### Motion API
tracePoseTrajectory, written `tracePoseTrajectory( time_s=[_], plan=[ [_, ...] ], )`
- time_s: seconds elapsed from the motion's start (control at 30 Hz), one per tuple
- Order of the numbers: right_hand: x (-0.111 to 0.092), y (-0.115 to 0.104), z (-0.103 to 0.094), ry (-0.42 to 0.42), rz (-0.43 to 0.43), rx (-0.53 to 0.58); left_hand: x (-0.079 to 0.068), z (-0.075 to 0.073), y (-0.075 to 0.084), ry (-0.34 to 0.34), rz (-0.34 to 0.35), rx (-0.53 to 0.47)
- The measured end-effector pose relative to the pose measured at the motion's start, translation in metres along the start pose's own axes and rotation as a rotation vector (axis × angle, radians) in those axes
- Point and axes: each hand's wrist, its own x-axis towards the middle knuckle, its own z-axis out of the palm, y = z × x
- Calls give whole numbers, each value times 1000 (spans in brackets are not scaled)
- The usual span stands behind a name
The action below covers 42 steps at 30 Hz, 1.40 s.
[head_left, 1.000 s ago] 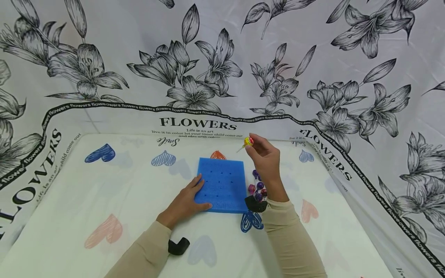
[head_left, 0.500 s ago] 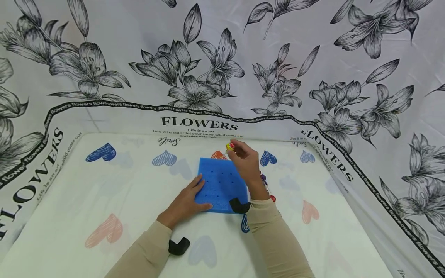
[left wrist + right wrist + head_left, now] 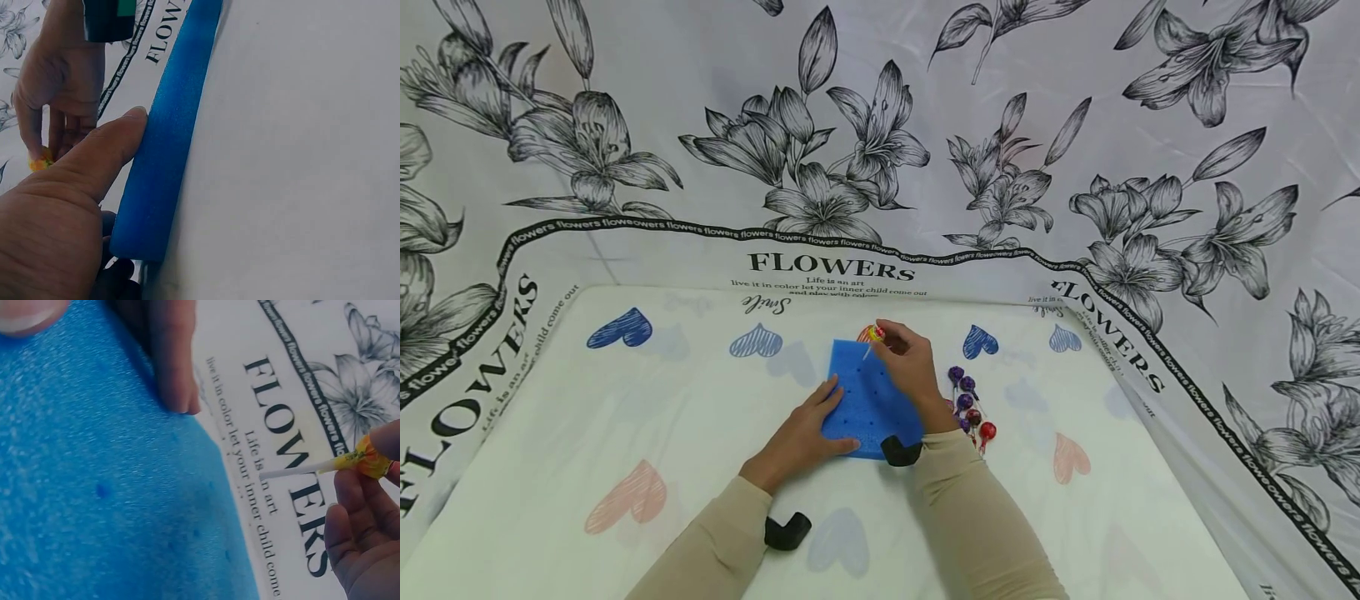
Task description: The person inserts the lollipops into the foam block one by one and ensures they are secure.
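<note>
A blue foam block [image 3: 850,400] with small holes in its top lies flat on the table. My left hand [image 3: 805,433] rests at its left side, thumb on the near edge and fingers fairly straight along the left edge. Above the block's far part, my right hand [image 3: 910,367] pinches a lollipop [image 3: 374,459] by its yellow and orange-red wrapped head between thumb and fingers. Its white stick [image 3: 290,471] sticks out bare, angled down and left in the head view. I cannot tell whether the stick's tip touches the foam.
To the right of the block several lollipops lie in a loose group, among them a purple lollipop [image 3: 965,402] and a red lollipop [image 3: 987,431]. A white cloth with printed hearts [image 3: 625,496] covers the table. Behind it hangs a flower-printed curtain [image 3: 715,50].
My right hand has carried the lollipop leftward and lower, from beyond the block's right side to over its far part. The left hand stays on the block.
</note>
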Motion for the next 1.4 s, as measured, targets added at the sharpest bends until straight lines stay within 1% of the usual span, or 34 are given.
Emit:
tracePoseTrajectory(
  time_s=[0.2,0.33,0.43,0.47,0.57,0.63,0.77,0.9,1.0,1.23,1.33,1.4],
  plan=[
    [2,37,9,6,17,-23,1,0,-1,0,6,-10],
    [1,50,14,4,19,-76,2,0,-1,0,14,-1],
    [0,56,16,1,4,-111,2,0,-2,-2,21,4],
    [0,58,17,2,-12,-122,2,0,-2,-2,23,5],
    [-1,59,18,-2,-26,-142,2,0,-1,2,25,1],
    [-2,59,19,-11,-13,-153,2,-1,-1,5,23,-2],
    [-3,58,22,-45,51,-187,2,-1,-1,7,24,-5],
    [-5,59,24,-85,90,-221,1,0,-1,2,21,-8],
    [-5,58,24,-98,91,-223,2,0,0,-1,19,-8],
    [-5,56,21,-105,104,-181,1,0,0,-4,18,-8],
    [-4,51,15,-104,78,-155,1,0,0,-6,15,-3],
    [-3,47,9,-98,55,-157,1,0,0,-8,13,-1]
  ],
)
